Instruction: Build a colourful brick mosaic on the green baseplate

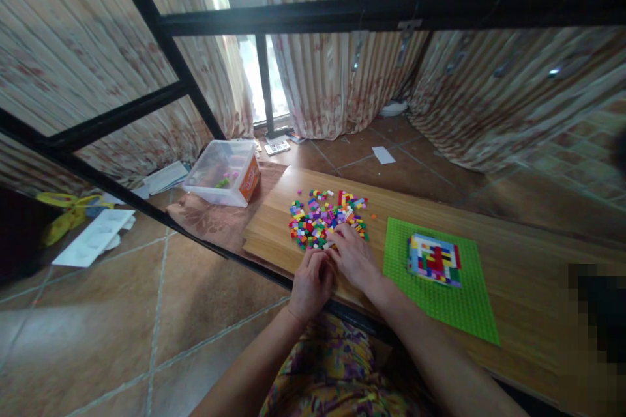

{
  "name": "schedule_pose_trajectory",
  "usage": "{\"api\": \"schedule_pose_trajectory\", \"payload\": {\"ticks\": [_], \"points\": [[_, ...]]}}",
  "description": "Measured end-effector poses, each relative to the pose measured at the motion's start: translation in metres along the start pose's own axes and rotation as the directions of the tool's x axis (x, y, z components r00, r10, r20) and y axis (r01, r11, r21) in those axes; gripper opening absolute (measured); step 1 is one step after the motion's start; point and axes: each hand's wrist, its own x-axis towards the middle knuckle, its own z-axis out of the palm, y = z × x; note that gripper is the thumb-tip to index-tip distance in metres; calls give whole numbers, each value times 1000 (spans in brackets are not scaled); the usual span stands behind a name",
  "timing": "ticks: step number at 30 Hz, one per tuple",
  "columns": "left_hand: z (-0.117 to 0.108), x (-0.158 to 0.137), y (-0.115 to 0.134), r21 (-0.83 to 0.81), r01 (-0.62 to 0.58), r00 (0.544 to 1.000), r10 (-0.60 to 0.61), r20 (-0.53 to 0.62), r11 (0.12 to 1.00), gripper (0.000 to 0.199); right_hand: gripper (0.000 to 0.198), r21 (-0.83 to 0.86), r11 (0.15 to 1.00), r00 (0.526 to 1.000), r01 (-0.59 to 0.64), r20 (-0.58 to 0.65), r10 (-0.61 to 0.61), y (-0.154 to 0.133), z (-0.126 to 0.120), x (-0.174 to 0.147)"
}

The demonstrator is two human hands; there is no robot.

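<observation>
A heap of small, multicoloured toy bricks [317,215] is spread over the wooden board. At its near edge, my left hand [313,280] is closed with the fingers curled in; anything in them is hidden. My right hand [353,255] is beside it, over the heap's near right side, its bent fingers pressed together and almost meeting the left fingertips. What they pinch is too small to make out. To the right, a green baseplate [440,313] lies flat and carries a low, roughly square build of coloured bricks [435,260].
The wooden board [274,228] is framed by dark metal bars [303,21]. A clear plastic box [215,192] with a few bricks stands beyond its left end. White foam packaging [92,238] and a sheet of paper [383,155] lie on the tiled floor. Curtains hang behind.
</observation>
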Motion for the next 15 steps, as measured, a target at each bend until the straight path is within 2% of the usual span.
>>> {"api": "schedule_pose_trajectory", "payload": {"ticks": [5,9,12,15], "points": [[-2,3,1,23,15,1000,-15,24,1000,9,13,-35,998,998,47,-39,-48,-3,3,6],[-4,5,2,45,-5,999,3,35,999,8,14,3,999,990,48,-130,-47,-8,2,11],[-5,6,1,76,-30,999,27,34,997,9,18,117,993,979,-20,-199,43,-12,-8,8],[-5,6,-2,103,-45,999,41,35,994,8,19,330,936,963,-120,-192,191,-10,-25,-10]]}}
